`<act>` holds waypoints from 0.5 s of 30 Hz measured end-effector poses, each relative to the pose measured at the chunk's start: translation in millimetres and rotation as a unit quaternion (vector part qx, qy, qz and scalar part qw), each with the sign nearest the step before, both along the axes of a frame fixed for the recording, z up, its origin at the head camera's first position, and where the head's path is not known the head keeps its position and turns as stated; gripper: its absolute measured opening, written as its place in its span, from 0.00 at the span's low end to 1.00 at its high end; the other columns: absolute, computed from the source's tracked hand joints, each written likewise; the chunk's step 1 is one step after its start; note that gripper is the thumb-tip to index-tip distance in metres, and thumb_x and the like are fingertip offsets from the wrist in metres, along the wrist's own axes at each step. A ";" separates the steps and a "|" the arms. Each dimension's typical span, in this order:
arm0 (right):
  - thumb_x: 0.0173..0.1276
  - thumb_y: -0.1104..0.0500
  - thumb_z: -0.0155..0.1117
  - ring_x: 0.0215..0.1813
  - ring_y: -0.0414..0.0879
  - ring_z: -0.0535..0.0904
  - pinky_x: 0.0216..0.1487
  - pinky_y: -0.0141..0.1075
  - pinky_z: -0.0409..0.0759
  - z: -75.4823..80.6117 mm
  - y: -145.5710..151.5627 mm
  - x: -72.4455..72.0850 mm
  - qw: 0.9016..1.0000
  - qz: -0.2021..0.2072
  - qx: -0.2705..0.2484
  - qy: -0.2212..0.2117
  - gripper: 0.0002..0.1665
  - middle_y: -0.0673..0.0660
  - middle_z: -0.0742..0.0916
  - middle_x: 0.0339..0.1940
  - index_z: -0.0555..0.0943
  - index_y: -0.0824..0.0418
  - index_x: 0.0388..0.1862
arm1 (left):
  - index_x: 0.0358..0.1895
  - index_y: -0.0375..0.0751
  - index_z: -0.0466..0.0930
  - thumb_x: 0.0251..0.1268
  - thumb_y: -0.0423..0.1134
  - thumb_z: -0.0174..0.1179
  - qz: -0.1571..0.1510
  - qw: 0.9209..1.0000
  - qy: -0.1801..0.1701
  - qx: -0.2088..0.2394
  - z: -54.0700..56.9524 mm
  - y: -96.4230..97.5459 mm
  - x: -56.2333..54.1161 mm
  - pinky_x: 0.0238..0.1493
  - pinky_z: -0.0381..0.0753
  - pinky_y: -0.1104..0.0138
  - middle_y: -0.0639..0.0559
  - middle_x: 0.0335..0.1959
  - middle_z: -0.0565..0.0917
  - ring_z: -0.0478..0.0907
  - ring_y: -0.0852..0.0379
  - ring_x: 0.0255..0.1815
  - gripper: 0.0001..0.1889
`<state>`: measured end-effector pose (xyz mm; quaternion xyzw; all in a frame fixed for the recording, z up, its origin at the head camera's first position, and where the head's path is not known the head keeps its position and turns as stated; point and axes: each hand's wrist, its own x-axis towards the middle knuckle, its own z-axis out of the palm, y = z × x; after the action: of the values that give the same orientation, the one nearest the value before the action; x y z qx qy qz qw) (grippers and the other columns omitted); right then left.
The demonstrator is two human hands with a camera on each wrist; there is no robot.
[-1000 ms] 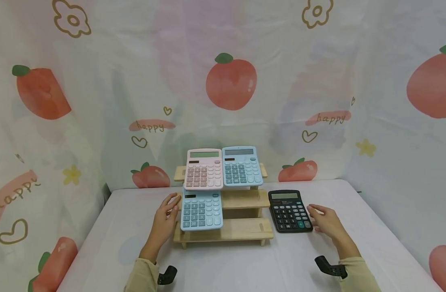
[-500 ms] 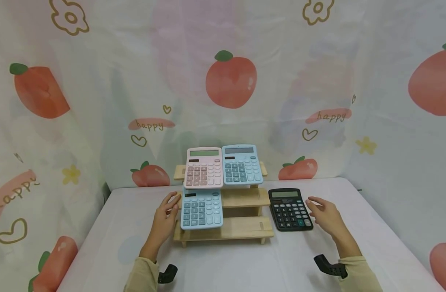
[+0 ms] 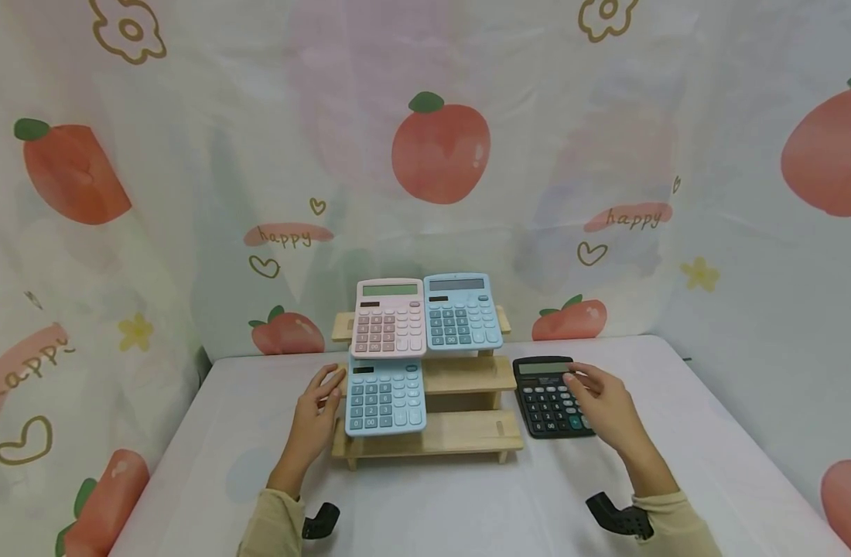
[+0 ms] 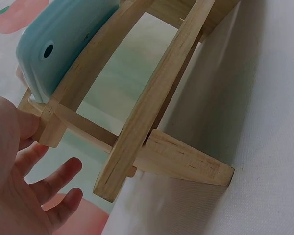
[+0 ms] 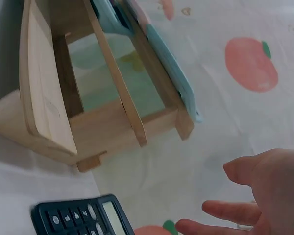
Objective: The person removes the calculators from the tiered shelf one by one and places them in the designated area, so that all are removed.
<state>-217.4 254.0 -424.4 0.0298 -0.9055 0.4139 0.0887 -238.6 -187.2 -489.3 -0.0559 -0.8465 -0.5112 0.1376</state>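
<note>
A three-tier wooden stand stands on the white table. My left hand is at its left side; in the left wrist view the thumb and forefinger pinch the end of the middle shelf, other fingers spread. A pink calculator and a blue calculator lean side by side on the top tier. Below the pink one, another blue calculator leans on the middle tier. My right hand hovers over the right edge of a black calculator lying on the table, fingers loosely bent, holding nothing.
Behind the table hangs a cloth backdrop printed with fruit, hearts and flowers, which also covers both sides. Black wrist mounts sit on both sleeves, close above the table.
My right hand has moved left from beside the black calculator to over its right part. The left hand stays on the stand. The head view has tilted down slightly differently, shifting everything up a little.
</note>
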 end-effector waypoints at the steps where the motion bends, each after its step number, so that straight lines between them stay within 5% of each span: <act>1: 0.82 0.50 0.49 0.65 0.74 0.76 0.61 0.64 0.77 0.2 -2.8 0.5 1.000 0.005 -0.002 0.012 0.31 0.79 0.79 0.64 0.69 0.73 0.71 | 0.72 0.37 0.71 0.81 0.36 0.47 0.000 1.000 -0.001 0.000 0.3 0.4 -0.1 0.64 0.75 0.44 0.43 0.78 0.66 0.62 0.38 0.79 0.22; 7: 0.81 0.55 0.52 0.60 0.69 0.81 0.57 0.60 0.80 -4.2 -16.3 -0.1 0.996 0.037 -0.013 0.074 0.25 0.75 0.84 0.58 0.75 0.71 0.66 | 0.72 0.37 0.70 0.81 0.35 0.47 0.000 1.000 -0.006 0.005 1.5 2.1 0.2 0.65 0.74 0.43 0.44 0.78 0.66 0.61 0.38 0.79 0.22; 15: 0.79 0.58 0.56 0.57 0.54 0.86 0.55 0.32 0.82 -13.9 -38.5 -3.2 0.992 0.090 -0.028 0.083 0.21 0.65 0.88 0.55 0.78 0.68 0.64 | 0.73 0.37 0.70 0.81 0.35 0.47 0.005 1.000 -0.009 0.000 4.2 2.6 2.9 0.64 0.75 0.45 0.44 0.78 0.66 0.63 0.39 0.78 0.22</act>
<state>-220.5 215.5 -438.3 0.1431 -0.8767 0.4415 0.1268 -235.7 -184.7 -485.2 -0.0466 -0.8482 -0.5107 0.1323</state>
